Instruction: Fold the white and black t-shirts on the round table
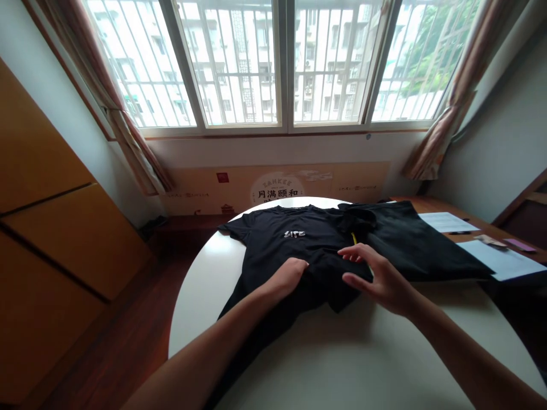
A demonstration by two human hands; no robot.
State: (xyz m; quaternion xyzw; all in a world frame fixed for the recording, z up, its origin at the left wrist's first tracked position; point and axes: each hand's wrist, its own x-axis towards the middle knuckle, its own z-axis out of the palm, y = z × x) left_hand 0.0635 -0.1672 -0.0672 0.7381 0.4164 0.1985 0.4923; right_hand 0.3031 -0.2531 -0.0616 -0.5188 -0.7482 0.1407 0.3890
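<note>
A black T-shirt (290, 245) with a white print on its chest lies spread on a round white table (342, 359), its lower part folded up in a bunched layer. My left hand (284, 277) is on that fold, fingers curled into the black fabric. My right hand (380, 279) hovers at the fold's right edge, fingers spread, with nothing in them. To the right, a second black garment (410, 242) overlaps the shirt's sleeve, and a small yellow strip (354, 238) shows between the two.
A wooden desk (444, 208) at the right holds white papers (447, 222), a pen (459, 232) and a purple card (519, 245). A tall wooden cabinet (55, 199) stands at the left. A barred window (273, 62) with curtains is behind the table.
</note>
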